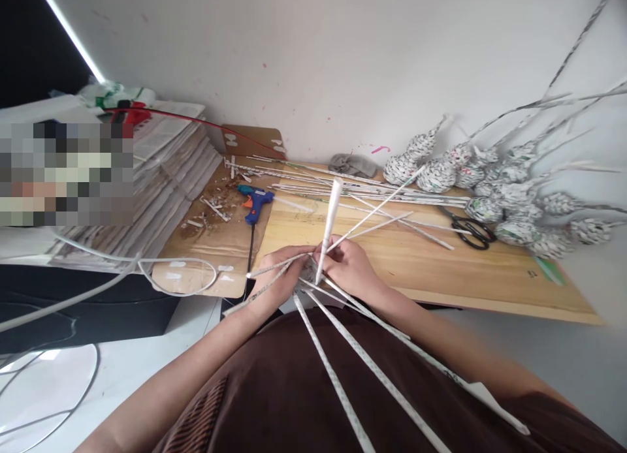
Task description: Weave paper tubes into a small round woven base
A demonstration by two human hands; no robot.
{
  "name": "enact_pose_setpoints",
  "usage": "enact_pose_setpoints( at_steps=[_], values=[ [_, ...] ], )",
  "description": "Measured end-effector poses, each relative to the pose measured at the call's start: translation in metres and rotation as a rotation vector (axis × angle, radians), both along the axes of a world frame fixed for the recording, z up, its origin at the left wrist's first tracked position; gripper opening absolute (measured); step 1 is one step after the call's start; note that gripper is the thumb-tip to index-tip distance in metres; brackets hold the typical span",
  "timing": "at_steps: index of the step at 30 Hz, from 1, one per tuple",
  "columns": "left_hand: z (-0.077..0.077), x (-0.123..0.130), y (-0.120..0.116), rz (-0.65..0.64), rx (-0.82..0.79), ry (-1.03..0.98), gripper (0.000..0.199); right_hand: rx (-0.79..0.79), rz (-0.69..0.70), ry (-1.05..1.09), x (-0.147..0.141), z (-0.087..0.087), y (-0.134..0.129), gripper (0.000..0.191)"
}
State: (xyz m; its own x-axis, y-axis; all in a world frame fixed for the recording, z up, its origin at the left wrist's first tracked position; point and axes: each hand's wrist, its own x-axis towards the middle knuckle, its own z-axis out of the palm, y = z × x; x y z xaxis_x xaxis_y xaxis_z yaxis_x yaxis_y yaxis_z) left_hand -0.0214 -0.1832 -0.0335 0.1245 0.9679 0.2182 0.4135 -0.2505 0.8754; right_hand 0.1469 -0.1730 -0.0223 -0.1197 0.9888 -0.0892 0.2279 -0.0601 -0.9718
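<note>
A small woven paper piece (305, 274) sits between my hands at the table's front edge, with several long rolled paper strips (337, 332) fanning out from it toward my lap and sides. My left hand (283, 275) is wrapped round its left side. On the other side my right hand (345, 262) has its fingers closed at the base of a strip that points up and right. A thicker white paper tube (332, 221) stands nearly upright between the hands. The fingertips are partly hidden by the strips.
Behind lie loose paper strips (353, 190) and a blue glue gun (257, 202) on cardboard. Black scissors (473, 233) and several woven paper gourds (438, 172) are at the right. Stacked newspapers (171, 172) rise at the left, near a white cable (112, 280).
</note>
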Motion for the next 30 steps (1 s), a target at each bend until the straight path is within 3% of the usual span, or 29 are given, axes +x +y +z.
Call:
enact_pose_setpoints(
  at_steps=[6,12,16,30],
  values=[
    [-0.01,-0.003,0.002,-0.02,0.005,-0.016,0.024,0.008,-0.008,-0.068,-0.002,0.0,-0.001,0.011],
    [0.0,-0.001,0.005,0.003,-0.108,-0.001,0.019,0.091,0.048,-0.1,0.002,0.001,-0.001,0.013],
    [0.0,-0.001,0.006,0.008,-0.085,-0.022,0.019,0.125,0.171,-0.106,0.009,0.01,0.003,0.006],
    [0.003,-0.007,0.006,-0.062,-0.102,-0.115,0.016,0.317,0.21,-0.257,-0.006,0.031,0.019,0.006]
  ],
)
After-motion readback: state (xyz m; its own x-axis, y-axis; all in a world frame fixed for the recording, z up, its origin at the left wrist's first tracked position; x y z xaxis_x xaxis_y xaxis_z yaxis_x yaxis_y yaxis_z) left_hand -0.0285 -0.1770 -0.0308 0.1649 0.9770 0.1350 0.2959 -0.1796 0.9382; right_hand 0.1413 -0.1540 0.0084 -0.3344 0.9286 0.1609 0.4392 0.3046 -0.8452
